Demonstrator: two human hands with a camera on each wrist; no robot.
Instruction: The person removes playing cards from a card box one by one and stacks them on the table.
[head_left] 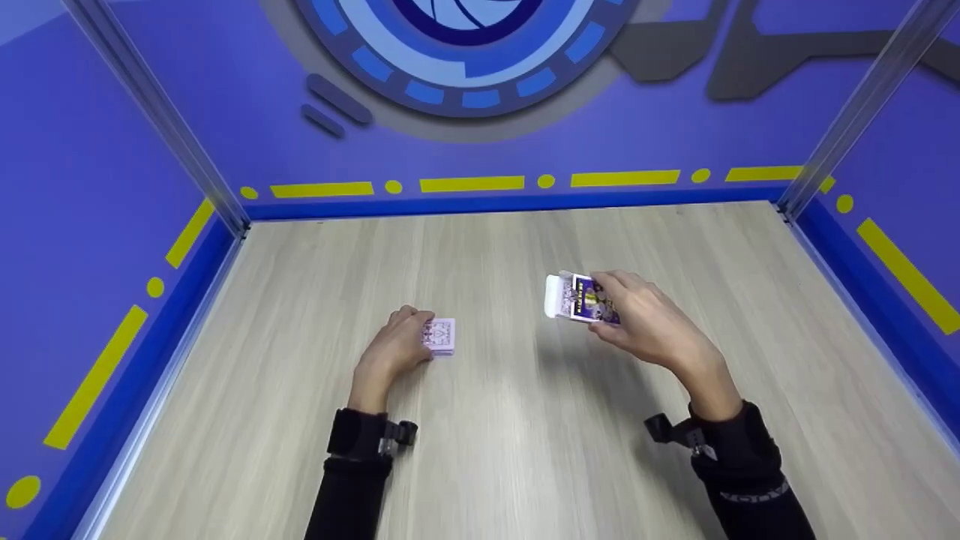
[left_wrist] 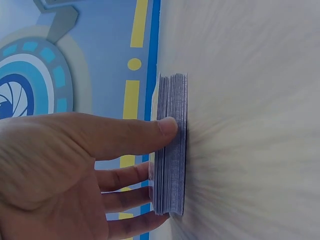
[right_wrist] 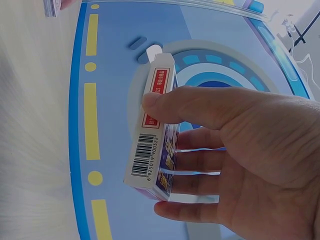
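Note:
On the tabletop my left hand [head_left: 396, 341] holds a squared deck of playing cards [head_left: 441, 335] by its sides, patterned back facing up. The left wrist view shows the thumb across the edges of the deck [left_wrist: 172, 165], with the other fingers around the far side. My right hand [head_left: 649, 319] grips a card box [head_left: 592, 298] above the table, thumb on one narrow side and fingers opposite. Its white end flap [head_left: 553, 296] stands open toward the left, and a patterned strip shows at that end. In the right wrist view a barcode [right_wrist: 143, 155] marks the narrow side.
The wood-grain table [head_left: 487, 442] has a blue wall [head_left: 480, 157] with yellow dashes behind it and more walls at left and right. Metal posts [head_left: 161, 112] stand at the back corners. A wrist camera [head_left: 660, 427] juts from the right wristband.

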